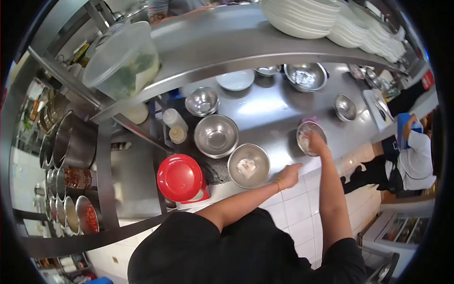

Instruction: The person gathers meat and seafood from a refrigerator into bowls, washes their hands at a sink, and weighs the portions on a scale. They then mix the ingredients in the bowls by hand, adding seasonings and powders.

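My right hand (315,142) reaches down into a small steel bowl (322,130) that holds pale, whitish contents. Its fingers are bent into these contents, and what they grip is too small to make out. A bit of purple material (309,119) shows at that bowl's far rim. My left hand (289,176), with a yellowish band at the wrist, hovers by the counter's front edge with a finger stretched out and nothing visible in it. Left of it stands a steel bowl (259,166) with a whitish lump (246,168) inside.
More steel bowls (216,136) stand on the counter, beside squeeze bottles (178,134) and a red round lid or plate (179,177). Overhead runs a shelf (208,33) with stacked white plates (302,19) and a plastic tub (125,64). A person (416,156) is at the right.
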